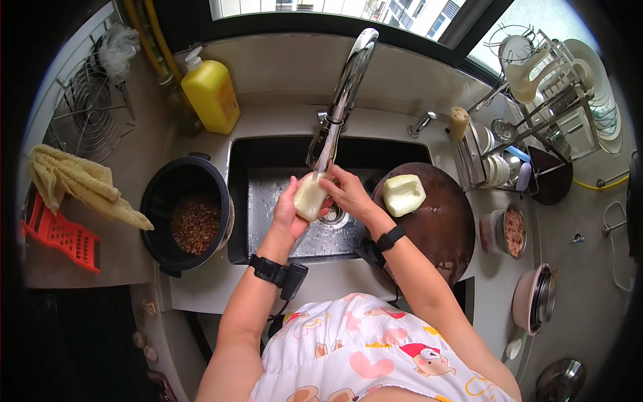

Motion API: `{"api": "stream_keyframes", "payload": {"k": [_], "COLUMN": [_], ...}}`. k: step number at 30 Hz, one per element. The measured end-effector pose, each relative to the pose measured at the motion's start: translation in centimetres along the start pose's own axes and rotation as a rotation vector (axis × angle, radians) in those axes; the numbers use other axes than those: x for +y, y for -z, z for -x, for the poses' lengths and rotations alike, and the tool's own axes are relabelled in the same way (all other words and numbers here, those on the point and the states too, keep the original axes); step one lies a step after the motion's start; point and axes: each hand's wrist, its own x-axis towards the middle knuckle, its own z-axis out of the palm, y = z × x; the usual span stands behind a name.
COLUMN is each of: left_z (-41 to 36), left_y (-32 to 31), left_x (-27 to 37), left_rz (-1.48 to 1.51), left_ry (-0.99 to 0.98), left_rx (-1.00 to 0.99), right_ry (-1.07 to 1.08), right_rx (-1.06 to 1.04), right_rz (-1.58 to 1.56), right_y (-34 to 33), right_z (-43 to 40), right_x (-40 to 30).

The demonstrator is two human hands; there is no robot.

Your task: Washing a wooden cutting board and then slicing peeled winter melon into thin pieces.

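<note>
A pale, peeled gourd piece (311,196) lies wet and shiny in my left hand (287,210), just under the spout of the chrome faucet (341,95). My left palm and fingers cradle it from the left and below. The fingers of my right hand (349,193) grip its right side, the thumb partly hidden. Both hands are above the dark sink (271,241), whose drain shows beneath them. A second, hollowed gourd piece (404,193) rests on the round brown cutting board (442,231) to the right.
Left of the sink sits a black pot (150,226) holding wet reddish-brown grains. Behind it stands a yellow pump bottle (211,95). A red grater (63,231) and yellow towel (75,176) lie far left. A dish rack (532,130) and a bowl of minced meat (515,232) are right.
</note>
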Motion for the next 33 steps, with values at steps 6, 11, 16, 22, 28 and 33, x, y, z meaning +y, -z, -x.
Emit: {"api": "stream_keyframes", "payload": {"k": [6,11,16,22,28,33], "left_z": [-0.8,-0.2,-0.2,0.3,1.2,0.9], "left_y": [1.5,-0.5,0.8,-0.2,0.3,0.8], "left_x": [0.1,-1.1,-1.1,-0.6,-0.5,-1.2], "left_rz": [0.191,-0.197,-0.322,-0.199,-0.141,-0.094], "left_ry": [-0.079,-0.311,-0.31,-0.248,-0.151,-0.147], "left_rx": [0.229,0.386,0.37,0.381,0.322,0.314], "right_ry": [-0.023,-0.069,-0.269,-0.124,0.066,0.092], "right_rx": [0.151,0.176,0.035,0.075,0.16,0.191], "right_rz": [-0.034,0.072,0.064,0.166,0.191,0.213], "right_y": [-0.4,-0.6,-0.3,-1.1,-2.9,-2.5], "right_z": [-0.3,0.6,1.4,1.3,1.4,1.9], "right_x": [0.8,0.2,-1.9,0.7,-0.3,-1.0]}}
